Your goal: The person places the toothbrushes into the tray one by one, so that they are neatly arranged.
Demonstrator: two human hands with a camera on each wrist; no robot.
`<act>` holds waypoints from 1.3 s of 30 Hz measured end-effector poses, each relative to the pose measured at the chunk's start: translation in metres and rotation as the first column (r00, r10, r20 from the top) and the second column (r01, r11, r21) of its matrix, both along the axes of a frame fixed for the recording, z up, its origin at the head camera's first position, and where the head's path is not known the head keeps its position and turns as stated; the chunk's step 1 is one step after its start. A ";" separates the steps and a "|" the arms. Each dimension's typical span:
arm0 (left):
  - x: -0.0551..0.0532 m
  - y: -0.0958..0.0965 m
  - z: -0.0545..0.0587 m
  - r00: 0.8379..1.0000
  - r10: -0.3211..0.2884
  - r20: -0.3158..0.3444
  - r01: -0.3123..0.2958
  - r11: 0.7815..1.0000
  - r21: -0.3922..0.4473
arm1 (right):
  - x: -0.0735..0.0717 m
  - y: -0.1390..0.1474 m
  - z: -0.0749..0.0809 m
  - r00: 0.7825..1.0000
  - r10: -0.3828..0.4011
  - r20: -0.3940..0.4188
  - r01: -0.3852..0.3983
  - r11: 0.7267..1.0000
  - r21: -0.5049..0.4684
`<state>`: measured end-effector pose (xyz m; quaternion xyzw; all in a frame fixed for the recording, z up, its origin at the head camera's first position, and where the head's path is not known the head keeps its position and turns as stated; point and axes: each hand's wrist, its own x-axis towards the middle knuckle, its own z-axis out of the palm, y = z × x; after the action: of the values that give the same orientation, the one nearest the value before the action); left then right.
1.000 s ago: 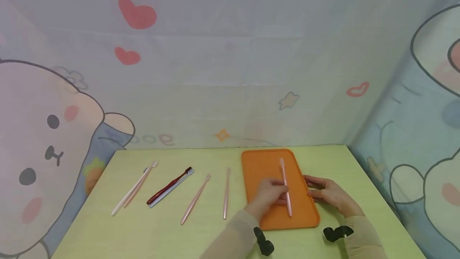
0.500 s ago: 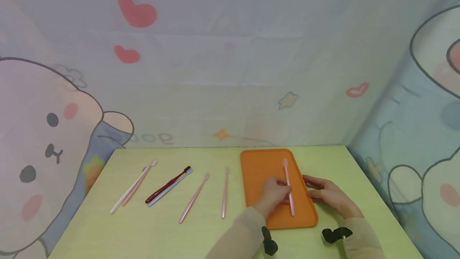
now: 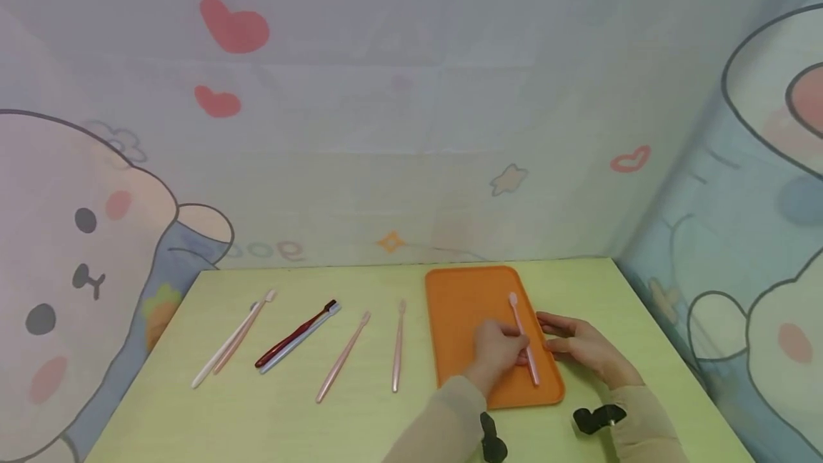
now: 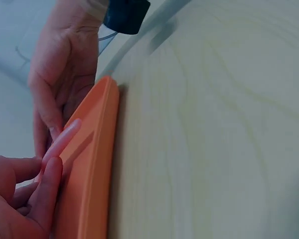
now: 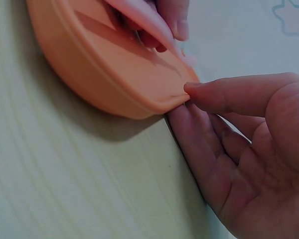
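Note:
My left hand point(image 3: 499, 350) pinches a pink toothbrush point(image 3: 532, 365) by its handle between thumb and fingers, low over the orange tray point(image 3: 459, 306). In the left wrist view the handle end of the toothbrush point(image 4: 65, 137) sticks out past my fingertips, and its shadow falls on the tray. The brush head points toward the back, near the tray's right side. My right hand point(image 3: 588, 350) grips the tray's right rim, thumb on top and fingers beneath, as the right wrist view of the tray point(image 5: 119, 94) shows.
Left of the tray lie two separate pink toothbrushes point(image 3: 396, 352) point(image 3: 343, 363). Farther left are a dark red toothbrush point(image 3: 292, 338) beside a pale blue one point(image 3: 302, 339), then a white toothbrush point(image 3: 221, 352) and a pink one point(image 3: 241, 341) close together. A patterned cloth point(image 3: 360, 127) stands behind the table.
My left hand has moved right with the pink toothbrush, toward the tray's right rim. My right hand keeps its grip on the rim. The whole view shifts slightly.

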<state>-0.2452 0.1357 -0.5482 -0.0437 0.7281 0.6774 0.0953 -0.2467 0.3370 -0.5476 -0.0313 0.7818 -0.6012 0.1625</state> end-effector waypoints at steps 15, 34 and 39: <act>0.001 0.015 -0.003 0.995 0.014 -0.102 -0.024 0.995 -0.097 | -0.001 -0.001 0.001 0.999 0.026 -0.045 -0.026 1.000 0.004; 0.003 0.013 0.005 0.992 -0.076 -0.098 0.067 0.993 -0.093 | -0.002 0.005 -0.002 0.998 0.062 -0.020 -0.063 0.997 -0.048; 0.001 0.004 0.008 0.993 -0.106 -0.050 0.106 0.994 0.003 | -0.002 0.005 -0.003 0.999 0.037 -0.001 -0.037 0.999 -0.009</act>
<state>-0.2443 0.1395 -0.5406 0.0123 0.7294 0.6745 0.1130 -0.2485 0.3418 -0.5506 -0.0465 0.7785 -0.6016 0.1731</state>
